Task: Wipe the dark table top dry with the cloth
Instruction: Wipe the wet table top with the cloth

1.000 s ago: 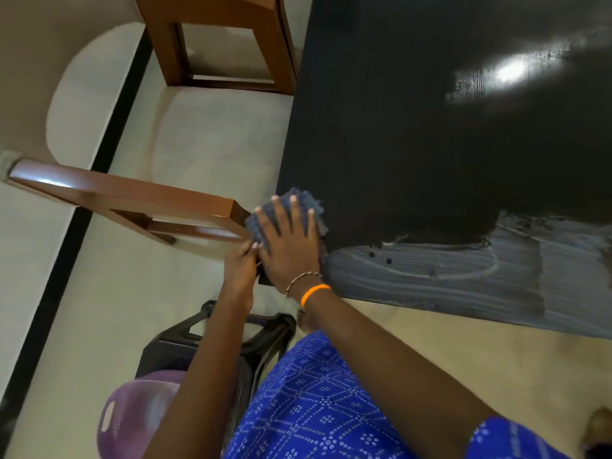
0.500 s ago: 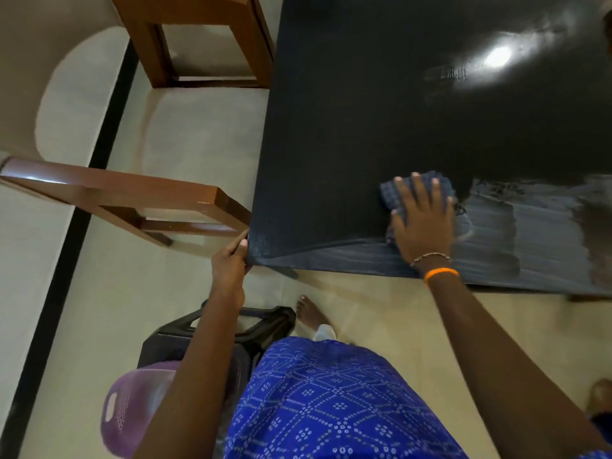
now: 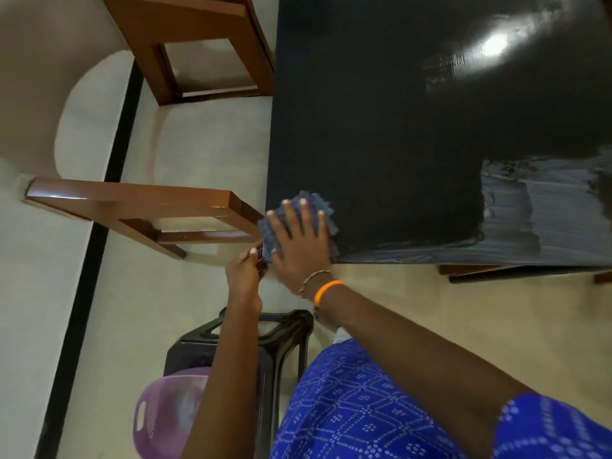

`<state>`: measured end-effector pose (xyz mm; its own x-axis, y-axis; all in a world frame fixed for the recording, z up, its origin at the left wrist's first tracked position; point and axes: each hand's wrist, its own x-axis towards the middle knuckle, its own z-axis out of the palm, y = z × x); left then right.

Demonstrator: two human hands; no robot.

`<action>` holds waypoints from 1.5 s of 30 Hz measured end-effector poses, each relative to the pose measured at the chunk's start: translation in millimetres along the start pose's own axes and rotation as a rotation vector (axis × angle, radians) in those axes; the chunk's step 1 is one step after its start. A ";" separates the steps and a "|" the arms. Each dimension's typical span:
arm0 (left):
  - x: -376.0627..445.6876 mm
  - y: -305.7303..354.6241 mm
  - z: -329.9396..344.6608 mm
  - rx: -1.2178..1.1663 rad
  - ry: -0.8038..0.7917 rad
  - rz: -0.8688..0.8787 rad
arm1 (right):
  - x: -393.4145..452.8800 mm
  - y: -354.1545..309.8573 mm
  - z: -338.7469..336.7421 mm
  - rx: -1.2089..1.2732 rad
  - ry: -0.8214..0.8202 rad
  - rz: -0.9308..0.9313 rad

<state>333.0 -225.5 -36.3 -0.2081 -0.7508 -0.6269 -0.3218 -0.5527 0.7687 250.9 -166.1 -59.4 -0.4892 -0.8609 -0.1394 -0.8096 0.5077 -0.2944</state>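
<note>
Cloth [image 3: 311, 207] lies bunched at the dark table top's [image 3: 381, 134] near left corner — a brown wooden chair [image 3: 149, 202] stands just beside that corner. Your right hand [image 3: 299, 243] presses flat on it, fingers spread. Your left hand [image 3: 245, 273] pinches the cloth's overhanging edge below the corner.

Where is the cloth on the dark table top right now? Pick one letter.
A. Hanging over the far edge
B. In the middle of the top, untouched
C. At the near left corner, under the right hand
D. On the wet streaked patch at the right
C: the right hand presses the cloth flat at the near left corner of the dark table top, away from the wet streaks.
</note>
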 end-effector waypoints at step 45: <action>-89.3 -43.9 118.6 1.220 -0.182 0.854 | -107.5 188.8 -42.9 -0.078 0.014 0.067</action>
<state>256.2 -91.2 -29.0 -0.8051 -0.5779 -0.1333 -0.5796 0.7189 0.3838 136.8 23.6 -59.5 -0.5475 -0.8246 -0.1427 -0.7974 0.5658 -0.2098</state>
